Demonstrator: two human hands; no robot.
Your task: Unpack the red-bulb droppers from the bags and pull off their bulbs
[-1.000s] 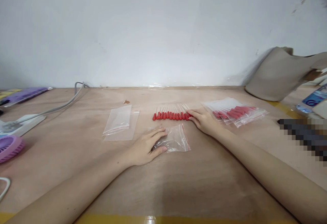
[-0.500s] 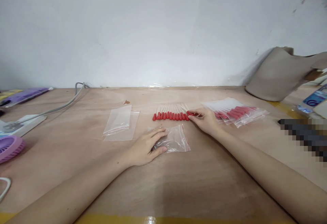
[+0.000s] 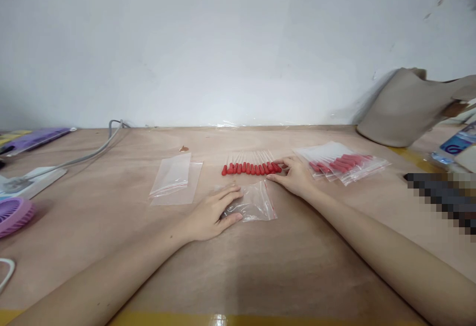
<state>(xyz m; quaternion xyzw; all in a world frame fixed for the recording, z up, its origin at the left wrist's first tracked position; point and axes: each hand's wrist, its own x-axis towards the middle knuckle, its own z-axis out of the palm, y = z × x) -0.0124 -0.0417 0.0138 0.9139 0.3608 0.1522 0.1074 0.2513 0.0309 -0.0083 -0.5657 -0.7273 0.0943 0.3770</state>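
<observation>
My left hand (image 3: 213, 215) lies palm down with its fingers loosely spread, the fingertips and thumb resting on a clear bag (image 3: 256, 204). The bag lies flat on the table (image 3: 297, 266) in front of me, its red-striped edge pointing right. Just beyond it is a row of sticks (image 3: 248, 168), laid side by side with their red ends towards me and their thin pale ends towards the wall (image 3: 238, 48).

My right hand (image 3: 295, 176) is at the right end of that row, thumb on the near side and forefinger on the far side of the last red ends. My fingers are parted around them, but from this angle I can't make out whether they pinch a stick or only touch it.

Near my right hand, packed bags (image 3: 345, 162) lie overlapping, with red ends showing through the plastic. Left of the row, two flat bags (image 3: 174, 179) overlap, one on the other. Farther left, a grey cable (image 3: 85, 158) runs over the table near a pink fan (image 3: 15, 215). At the far right stands a bottle (image 3: 455, 142), near a grey-beige holder (image 3: 394, 110).
</observation>
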